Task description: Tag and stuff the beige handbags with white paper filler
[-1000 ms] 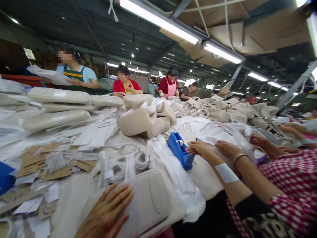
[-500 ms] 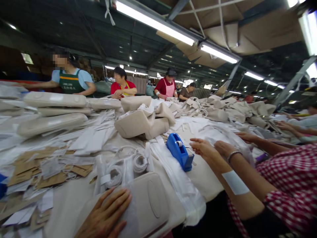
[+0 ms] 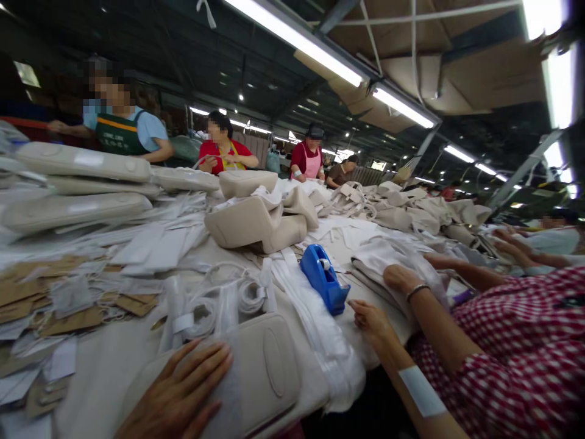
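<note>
My left hand [image 3: 176, 390] lies flat at the bottom of the view, fingers spread, on a thin translucent film covering a beige padded panel [image 3: 269, 360]. It grips nothing. My right hand does not show. Beyond the panel lie a long white strip [image 3: 315, 329], coils of white cord [image 3: 251, 297] and a blue tape dispenser [image 3: 322, 279]. To the right, a co-worker's checked sleeve [image 3: 516, 329] reaches in. That person's bandaged arm ends in a hand [image 3: 368, 320] next to the dispenser, and their braceleted hand [image 3: 402, 279] rests on folded white fabric [image 3: 384, 262].
Stacked beige padded pieces [image 3: 77, 161] fill the far left, and a heap of beige pieces [image 3: 253, 219] stands mid-table. Cardboard scraps [image 3: 75, 321] and white paper lie left of my hand. Several co-workers stand along the far side, and another person's hands [image 3: 514, 247] reach in from the right.
The whole view has tilted and shifted slightly. My left hand stays on the panel. The co-worker's bandaged arm has drawn back toward me, and the white fabric now lies folded under their other hand.
</note>
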`<state>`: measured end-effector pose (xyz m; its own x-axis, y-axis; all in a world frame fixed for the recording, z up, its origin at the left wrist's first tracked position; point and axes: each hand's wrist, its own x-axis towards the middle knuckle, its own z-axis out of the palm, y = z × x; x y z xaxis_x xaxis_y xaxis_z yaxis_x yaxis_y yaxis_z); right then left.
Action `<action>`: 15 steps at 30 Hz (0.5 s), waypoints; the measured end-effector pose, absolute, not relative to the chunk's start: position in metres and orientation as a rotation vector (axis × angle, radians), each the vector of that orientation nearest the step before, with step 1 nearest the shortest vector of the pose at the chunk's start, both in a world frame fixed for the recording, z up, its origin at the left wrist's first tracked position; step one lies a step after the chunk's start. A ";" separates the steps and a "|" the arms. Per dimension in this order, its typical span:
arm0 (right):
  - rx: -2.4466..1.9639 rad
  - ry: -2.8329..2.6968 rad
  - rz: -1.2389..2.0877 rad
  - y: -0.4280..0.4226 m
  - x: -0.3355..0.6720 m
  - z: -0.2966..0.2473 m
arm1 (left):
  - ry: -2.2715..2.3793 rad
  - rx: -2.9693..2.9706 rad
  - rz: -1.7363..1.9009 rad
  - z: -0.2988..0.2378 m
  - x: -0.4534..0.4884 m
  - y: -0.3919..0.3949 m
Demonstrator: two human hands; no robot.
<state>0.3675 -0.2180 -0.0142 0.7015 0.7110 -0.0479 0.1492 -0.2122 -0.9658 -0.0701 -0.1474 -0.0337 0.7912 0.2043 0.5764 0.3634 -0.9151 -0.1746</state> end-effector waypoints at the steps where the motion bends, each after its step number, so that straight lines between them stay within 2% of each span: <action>1: -1.783 -0.713 0.557 -0.222 0.369 -0.011 | -0.464 -2.726 -0.822 -0.031 -0.070 -0.151; 5: -1.928 -1.004 0.417 -0.235 0.346 0.022 | -0.597 -2.909 -0.700 -0.020 -0.070 -0.163; 7: -1.969 -1.670 0.126 -0.233 0.310 0.047 | -0.675 -2.990 -0.647 -0.016 -0.069 -0.166; 9: -1.840 -2.183 0.009 -0.224 0.260 0.074 | -0.725 -3.045 -0.637 -0.015 -0.069 -0.168; 13: -1.371 -2.880 0.324 -0.182 0.166 0.104 | -0.781 -3.083 -0.717 -0.015 -0.068 -0.172; 15: -1.264 -3.088 0.314 -0.156 0.136 0.103 | -0.829 -3.042 -0.819 -0.018 -0.068 -0.173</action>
